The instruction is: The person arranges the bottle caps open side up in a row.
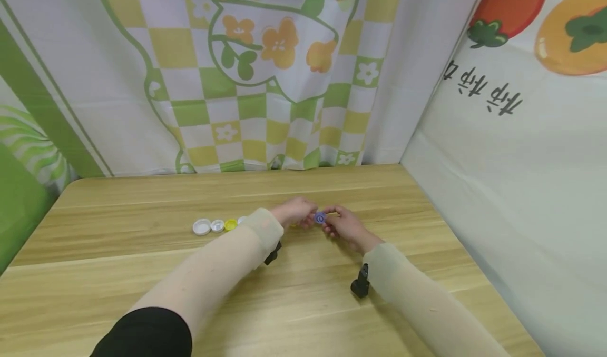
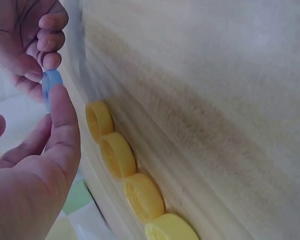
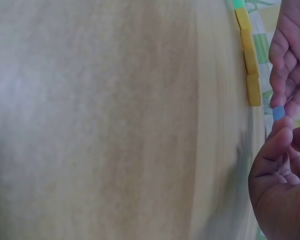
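Observation:
A small blue bottle cap (image 1: 320,217) with a pale mark on its face is held on edge above the table. My left hand (image 1: 297,211) pinches its left side, and my right hand (image 1: 348,225) grips the right side between thumb and fingers. Both hands meet at the blue cap (image 2: 51,86) in the left wrist view. Below them, several yellow caps (image 2: 117,155) lie in a touching row on the wood. From the right wrist, only a sliver of the blue cap (image 3: 278,113) shows between the fingertips.
The row continues leftward with a large white cap (image 1: 201,227), a smaller white cap (image 1: 217,226) and a yellow cap (image 1: 231,224). My left forearm hides its middle part. A patterned curtain (image 1: 265,109) hangs behind the wooden table (image 1: 142,199); a white wall cloth (image 1: 521,188) borders the right.

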The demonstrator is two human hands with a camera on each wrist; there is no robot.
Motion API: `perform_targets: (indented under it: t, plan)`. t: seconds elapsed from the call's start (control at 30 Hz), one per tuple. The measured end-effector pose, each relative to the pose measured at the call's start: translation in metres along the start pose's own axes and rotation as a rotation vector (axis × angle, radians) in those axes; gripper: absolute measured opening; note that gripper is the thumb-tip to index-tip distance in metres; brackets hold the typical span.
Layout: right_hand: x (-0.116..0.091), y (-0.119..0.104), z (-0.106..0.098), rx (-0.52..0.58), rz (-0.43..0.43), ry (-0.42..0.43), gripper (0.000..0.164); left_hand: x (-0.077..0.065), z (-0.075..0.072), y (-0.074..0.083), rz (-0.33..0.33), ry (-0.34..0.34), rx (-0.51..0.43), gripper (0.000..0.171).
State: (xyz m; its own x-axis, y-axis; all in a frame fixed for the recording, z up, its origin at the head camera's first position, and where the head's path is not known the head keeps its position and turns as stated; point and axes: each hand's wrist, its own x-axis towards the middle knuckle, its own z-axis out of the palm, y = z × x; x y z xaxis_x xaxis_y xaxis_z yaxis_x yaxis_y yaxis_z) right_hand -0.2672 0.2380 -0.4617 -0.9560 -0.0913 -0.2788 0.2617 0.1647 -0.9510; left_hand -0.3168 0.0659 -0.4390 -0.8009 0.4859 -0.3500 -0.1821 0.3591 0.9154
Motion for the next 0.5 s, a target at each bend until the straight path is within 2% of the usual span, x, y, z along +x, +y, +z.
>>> perform_targets:
  t: [0.3,0.5]
  plan:
    - [0.0044,0.0043,-0.0002,-0.055,0.026,-0.024,0.031,0.0016,-0.0082,-0.0002,-0.048,-0.057,0.081,0.034]
    - [0.0055,0.0034,-0.0033,-0.061,0.039,-0.047,0.037,0.0022,-0.0095,0.0021,-0.053,-0.061,0.134,0.038]
